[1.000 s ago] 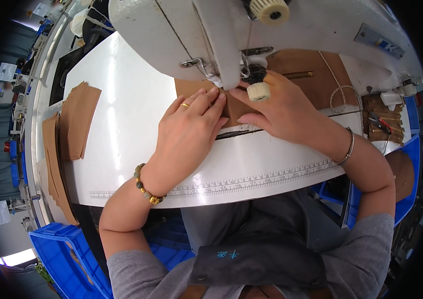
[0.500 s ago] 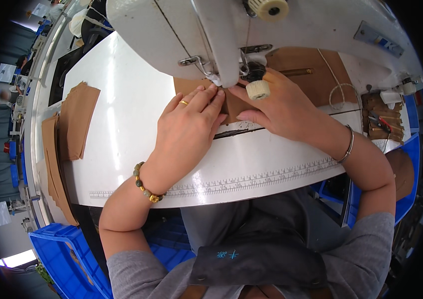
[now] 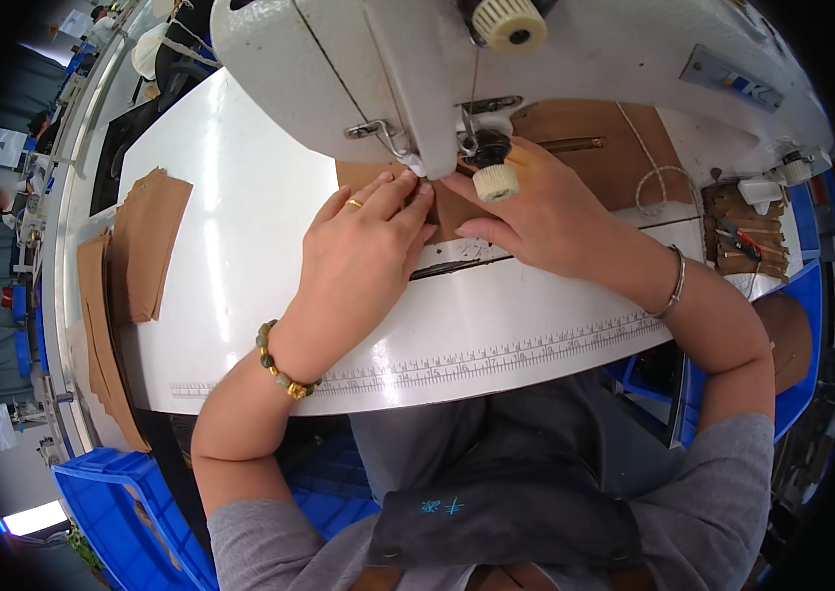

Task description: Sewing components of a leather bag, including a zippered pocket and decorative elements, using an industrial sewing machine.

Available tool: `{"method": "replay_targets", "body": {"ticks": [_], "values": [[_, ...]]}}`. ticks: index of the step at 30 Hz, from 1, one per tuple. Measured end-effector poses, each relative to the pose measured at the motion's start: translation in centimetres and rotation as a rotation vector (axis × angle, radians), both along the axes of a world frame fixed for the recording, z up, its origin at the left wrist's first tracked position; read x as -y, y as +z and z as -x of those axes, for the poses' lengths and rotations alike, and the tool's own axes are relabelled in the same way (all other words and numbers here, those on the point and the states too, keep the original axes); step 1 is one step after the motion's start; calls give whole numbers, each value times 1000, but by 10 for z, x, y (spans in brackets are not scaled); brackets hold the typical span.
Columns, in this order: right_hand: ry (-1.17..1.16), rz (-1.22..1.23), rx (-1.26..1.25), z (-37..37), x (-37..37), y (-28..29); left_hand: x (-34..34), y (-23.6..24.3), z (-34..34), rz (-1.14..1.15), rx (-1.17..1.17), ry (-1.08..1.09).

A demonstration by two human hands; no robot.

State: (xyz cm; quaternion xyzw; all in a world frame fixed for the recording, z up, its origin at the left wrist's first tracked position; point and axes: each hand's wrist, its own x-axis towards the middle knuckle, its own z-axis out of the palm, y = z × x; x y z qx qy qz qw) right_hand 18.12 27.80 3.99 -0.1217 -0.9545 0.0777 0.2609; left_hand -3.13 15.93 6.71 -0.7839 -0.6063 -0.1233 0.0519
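Observation:
My left hand [image 3: 368, 246] lies on the brown fabric piece [image 3: 447, 217] just left of the presser foot [image 3: 414, 164] of the white sewing machine [image 3: 614, 49], fingers flat and slightly bent, tips close to the foot. My right hand [image 3: 536, 217] rests on the same fabric to the right, fingers stretched toward the needle area, thumb apart; some fingertips are hidden behind the cream knob [image 3: 496, 181]. A larger brown piece with a zipper [image 3: 570, 144] and a loose cord [image 3: 656, 182] extends behind my right hand.
Stacks of brown pieces [image 3: 147, 246] lie on the white table [image 3: 211, 295] at the left. Brown pieces and red-handled snips [image 3: 742, 238] are at the right. Blue bins [image 3: 122, 502] stand beside the table edges. Small figures of other people appear at the far left rim.
The whole view has shifted slightly to the left. Both hands stay in nearly the same place on the fabric, with only very small movement.

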Motion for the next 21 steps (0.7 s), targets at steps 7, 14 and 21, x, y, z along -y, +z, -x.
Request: {"method": "replay_targets", "body": {"ticks": [7,14,21], "values": [[6,52,-6,-1,-1,2,-2,0,-2,-115,6,-26],[5,46,-12,0,0,3,-2,-2,1,-90,-34,-2],[-53,2,154,-4,26,22,3,-6,-3,-179,-169,129]]}}
